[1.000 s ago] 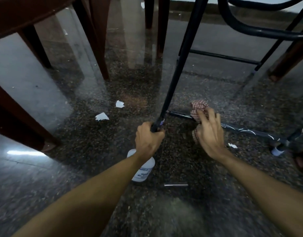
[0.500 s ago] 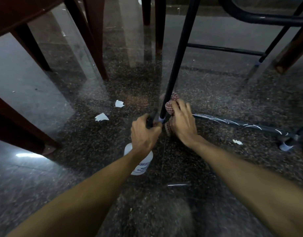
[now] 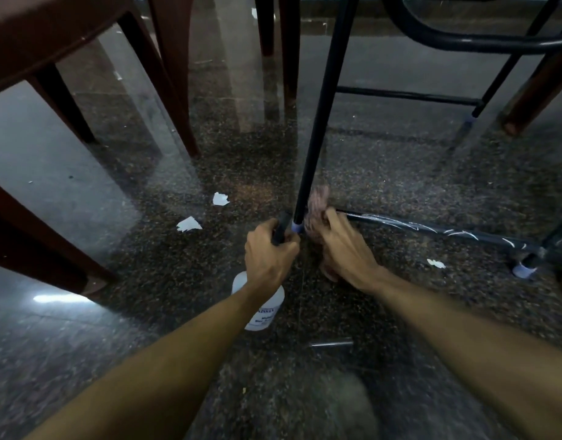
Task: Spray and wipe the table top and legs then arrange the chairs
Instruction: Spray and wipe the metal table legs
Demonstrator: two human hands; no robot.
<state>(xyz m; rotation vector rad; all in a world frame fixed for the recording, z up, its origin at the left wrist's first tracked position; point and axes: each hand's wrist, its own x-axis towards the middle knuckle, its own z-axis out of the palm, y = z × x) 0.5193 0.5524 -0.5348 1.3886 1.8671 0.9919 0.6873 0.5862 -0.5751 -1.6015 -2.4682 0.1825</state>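
I look under the table at a black metal table leg rising from the floor. My right hand grips a red checked cloth against the foot of that leg, where the low black crossbar meets it. My left hand grips the black head of a white spray bottle, which hangs below my wrist just left of the leg's foot. The bottle's nozzle is hidden by my fingers.
Brown chair legs stand at the left and rear. White paper scraps lie on the dark speckled floor. Another table leg with a pale foot cap stands at the right, and a brown leg beyond it.
My right hand slid the cloth leftward along the crossbar to the leg's foot and stays there. My left hand with the bottle has barely moved.
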